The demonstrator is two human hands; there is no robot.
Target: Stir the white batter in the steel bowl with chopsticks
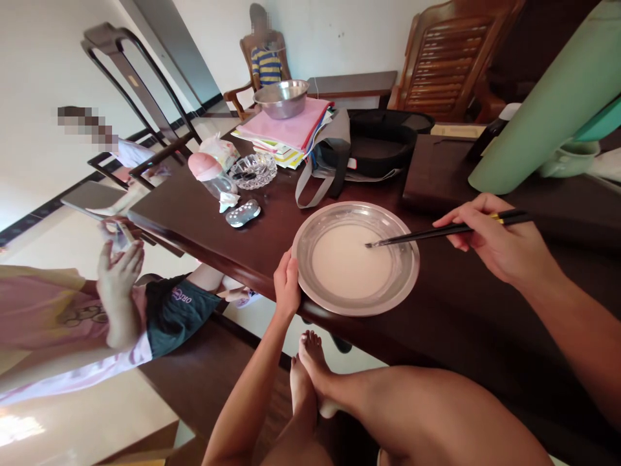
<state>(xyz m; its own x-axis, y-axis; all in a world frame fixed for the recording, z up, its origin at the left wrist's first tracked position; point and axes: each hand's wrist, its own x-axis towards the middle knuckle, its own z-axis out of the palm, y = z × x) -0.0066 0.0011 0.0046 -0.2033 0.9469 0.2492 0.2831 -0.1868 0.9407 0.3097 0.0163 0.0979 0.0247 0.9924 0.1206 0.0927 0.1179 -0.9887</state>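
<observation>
A wide metal bowl (301,285) stands on the dark wooden table close to its near edge. Pale, milky batter or liquid (352,262) covers its bottom. My left hand (287,281) grips the bowl's left rim, thumb on top and the other fingers mostly hidden below. In my right hand (490,236) is a pair of black chopsticks (427,233), held closed together over the bowl's right rim. Their tips reach down to the liquid's surface and look coated with it.
Behind the bowl sit a black and grey bag (378,145), papers (286,133) under another metal bowl (282,100), a glass ashtray (253,171) and a pink-lidded bottle (206,171). A green cylinder (543,103) rises at right. A person (116,304) sits at left; others are farther back.
</observation>
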